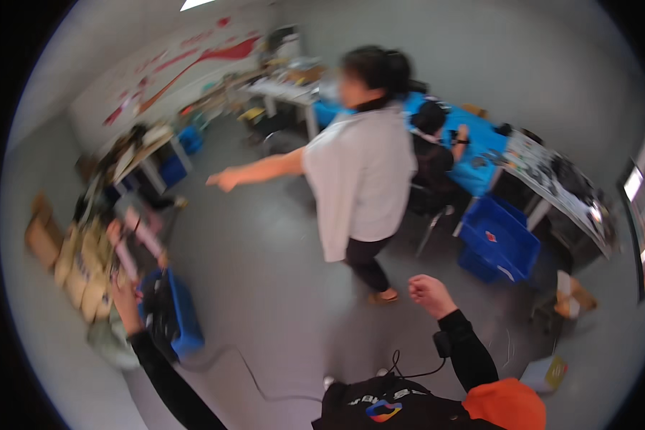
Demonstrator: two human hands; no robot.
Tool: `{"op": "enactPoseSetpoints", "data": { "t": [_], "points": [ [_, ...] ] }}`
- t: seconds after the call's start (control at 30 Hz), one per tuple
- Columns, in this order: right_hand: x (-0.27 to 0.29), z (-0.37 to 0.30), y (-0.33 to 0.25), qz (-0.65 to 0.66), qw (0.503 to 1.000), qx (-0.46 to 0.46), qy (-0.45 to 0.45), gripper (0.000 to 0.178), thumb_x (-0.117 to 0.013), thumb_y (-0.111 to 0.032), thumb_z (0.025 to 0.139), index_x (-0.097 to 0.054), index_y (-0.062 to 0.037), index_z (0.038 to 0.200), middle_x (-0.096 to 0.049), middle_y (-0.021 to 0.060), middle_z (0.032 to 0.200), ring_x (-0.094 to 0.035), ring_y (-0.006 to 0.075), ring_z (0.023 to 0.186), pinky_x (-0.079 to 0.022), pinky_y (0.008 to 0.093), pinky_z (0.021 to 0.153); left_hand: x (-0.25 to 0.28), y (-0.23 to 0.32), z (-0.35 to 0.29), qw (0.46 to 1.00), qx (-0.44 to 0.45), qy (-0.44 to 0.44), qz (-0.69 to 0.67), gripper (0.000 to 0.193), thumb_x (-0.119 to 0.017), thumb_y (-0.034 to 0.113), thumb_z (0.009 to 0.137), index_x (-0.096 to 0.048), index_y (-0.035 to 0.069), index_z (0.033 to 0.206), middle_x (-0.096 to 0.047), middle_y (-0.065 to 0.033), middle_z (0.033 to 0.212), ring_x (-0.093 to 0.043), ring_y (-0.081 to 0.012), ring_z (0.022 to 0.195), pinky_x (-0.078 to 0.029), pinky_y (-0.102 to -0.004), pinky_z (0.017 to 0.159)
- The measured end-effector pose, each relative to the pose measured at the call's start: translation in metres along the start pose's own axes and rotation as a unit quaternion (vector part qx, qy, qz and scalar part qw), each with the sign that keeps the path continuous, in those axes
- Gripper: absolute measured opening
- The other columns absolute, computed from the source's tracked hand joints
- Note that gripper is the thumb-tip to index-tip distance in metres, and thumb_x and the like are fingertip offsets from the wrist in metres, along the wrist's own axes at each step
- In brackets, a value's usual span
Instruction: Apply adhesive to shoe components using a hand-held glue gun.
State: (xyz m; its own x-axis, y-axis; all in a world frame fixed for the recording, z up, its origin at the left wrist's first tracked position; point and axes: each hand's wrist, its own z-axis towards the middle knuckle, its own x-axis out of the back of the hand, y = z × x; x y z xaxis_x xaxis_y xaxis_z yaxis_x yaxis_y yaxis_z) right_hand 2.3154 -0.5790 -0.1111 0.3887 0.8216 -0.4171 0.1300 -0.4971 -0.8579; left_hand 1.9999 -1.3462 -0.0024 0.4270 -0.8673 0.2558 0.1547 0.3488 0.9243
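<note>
Since my head view is blurred toward its left side, I judge everything from the blue bin (188,322), which stands on the floor (251,301) with black items (159,304) inside. My left hand (125,295) is stretched out just left of that bin, in front of the beige sacks (86,269); I cannot tell whether its fingers are loose or gripping, or whether it touches anything. My right hand (430,294) is well to the right of the bin, fingers partly curled; nothing shows in it, though I cannot tell how tightly it is closed.

At the bin's far end, a co-worker's pink sleeves (147,236) reach down, so our arms could knock together if I leaned in without looking. A black cable (262,394) loops across the floor from near the bin to my body; stepping over carelessly could snag it. The pale-topped person (365,172), right of the bin, points toward its side of the room, and watching that arm could distract me.
</note>
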Motion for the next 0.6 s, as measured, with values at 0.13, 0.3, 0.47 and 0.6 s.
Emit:
{"op": "enactPoseSetpoints", "data": {
  "t": [0.13, 0.3, 0.47, 0.6],
  "points": [
    [-0.034, -0.011, -0.029, -0.098, 0.968, 0.209, 0.094, 0.025, -0.063, -0.008, 0.094, -0.059, -0.005, 0.118, -0.065, 0.0041, 0.101, -0.064, 0.0147, 0.089, -0.052, 0.0274, 0.072, -0.133, 0.144, -0.164, 0.943, -0.316, 0.019, 0.1, 0.076, -0.066, 0.003, 0.094, -0.031, 0.005, 0.161, -0.036, -0.0204, 0.162, -0.048, -0.0345, 0.139, -0.045, -0.0435, 0.11],
    [-0.201, -0.042, -0.104, -0.561, 0.491, 0.642, 0.178, 0.091, -0.068, -0.011, 0.078, -0.027, 0.0061, 0.157, -0.028, 0.0232, 0.164, -0.031, 0.0393, 0.151, -0.027, 0.051, 0.123, -0.19, 0.2, -0.209, 0.762, -0.623, -0.011, 0.176, 0.077, -0.065, 0.003, 0.086, -0.034, -0.002, 0.156, -0.036, -0.0264, 0.161, -0.038, -0.0479, 0.146, -0.035, -0.0571, 0.118],
    [-0.283, -0.059, -0.125, -0.373, 0.525, 0.739, 0.197, 0.113, -0.07, -0.019, 0.076, -0.001, 0.0132, 0.16, -0.003, 0.0288, 0.169, -0.003, 0.0434, 0.159, -0.005, 0.0556, 0.126, -0.202, 0.198, -0.216, 0.876, -0.482, 0.0, -0.013, 0.072, -0.063, -0.004, 0.084, -0.039, -0.002, 0.152, -0.038, -0.028, 0.158, -0.042, -0.0465, 0.143, -0.038, -0.0524, 0.116],
    [-0.304, -0.055, -0.099, -0.386, 0.47, 0.77, 0.194, 0.116, -0.07, -0.026, 0.078, 0.003, 0.0108, 0.161, -0.003, 0.0318, 0.169, 0.0, 0.0459, 0.158, -0.001, 0.0606, 0.124, -0.193, 0.164, -0.209, 0.868, -0.492, -0.032, 0.051, 0.07, -0.063, -0.005, 0.085, -0.04, -0.004, 0.151, -0.041, -0.0276, 0.155, -0.046, -0.0456, 0.139, -0.041, -0.0501, 0.113]
  ]
}}
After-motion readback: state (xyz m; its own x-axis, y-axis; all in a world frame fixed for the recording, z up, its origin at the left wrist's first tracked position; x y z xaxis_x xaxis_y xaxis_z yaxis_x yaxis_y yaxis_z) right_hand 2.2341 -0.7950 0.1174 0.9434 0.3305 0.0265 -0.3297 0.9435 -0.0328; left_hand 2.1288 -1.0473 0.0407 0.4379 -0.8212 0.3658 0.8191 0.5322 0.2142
